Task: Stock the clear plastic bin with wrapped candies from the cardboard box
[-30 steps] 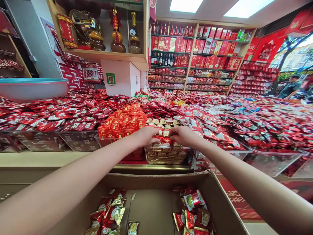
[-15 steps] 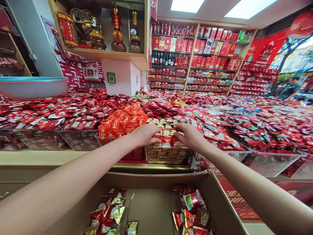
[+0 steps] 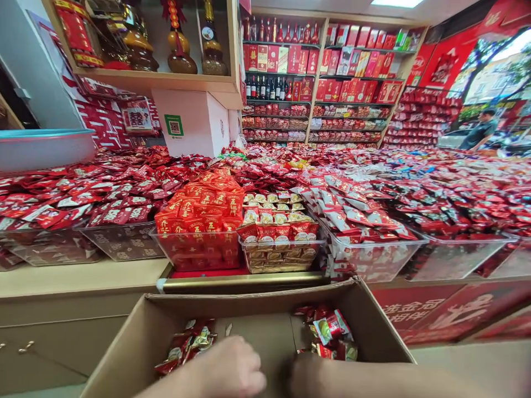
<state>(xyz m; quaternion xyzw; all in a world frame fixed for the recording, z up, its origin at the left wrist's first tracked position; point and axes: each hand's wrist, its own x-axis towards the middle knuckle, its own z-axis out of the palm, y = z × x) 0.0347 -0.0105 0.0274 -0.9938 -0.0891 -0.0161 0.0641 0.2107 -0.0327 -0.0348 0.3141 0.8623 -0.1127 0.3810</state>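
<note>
Head view: left hand down inside the cardboard box, fingers curled in, near the left pile of red-and-gold wrapped candies; right hand is blurred and dark beside the right pile of wrapped candies, can't tell its finger state or whether either hand grips anything. Clear bin of durian-print packets sits beyond the box, between the orange-red packet bin and the red-and-white packet bin.

Bare, smooth forearms meet a bare left hand and blurred, bare right hand.
</note>
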